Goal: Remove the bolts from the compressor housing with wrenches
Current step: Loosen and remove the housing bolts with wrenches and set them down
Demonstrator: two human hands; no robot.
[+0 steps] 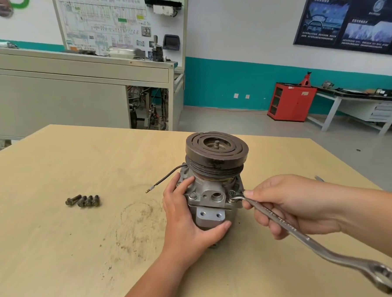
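**Wrench set on the right-hand bolt, housing braced**

Wrench [299, 236] comes first: its ring end hangs free at the lower right, nearest the viewer. Its shaft slants up and away to the compressor housing [213, 195], where the open end sits on a bolt [232, 193] at the housing's right front corner.

The housing stands upright on the tabletop [72, 244], pulley [216, 149] on top. That leaves the flange bolts exposed round its shoulder. A second bolt [192, 196] still sits at the housing's left front.

The left hand [186, 218] grips the housing from the left. Its fingers wrap the upper side and its thumb presses the mounting block low on the front. This is likely to stop the body twisting when the wrench is pulled.

The right hand [289, 205] is closed round the wrench shaft close to the housing, thumb laid along the top near the head. Holding so near the head looks like seating the jaw rather than hauling for leverage.

A black wire [166, 176] trails from the housing's left side. Well to the left of the housing, four removed bolts [83, 200] lie in a tidy row, out of the wrench's way.
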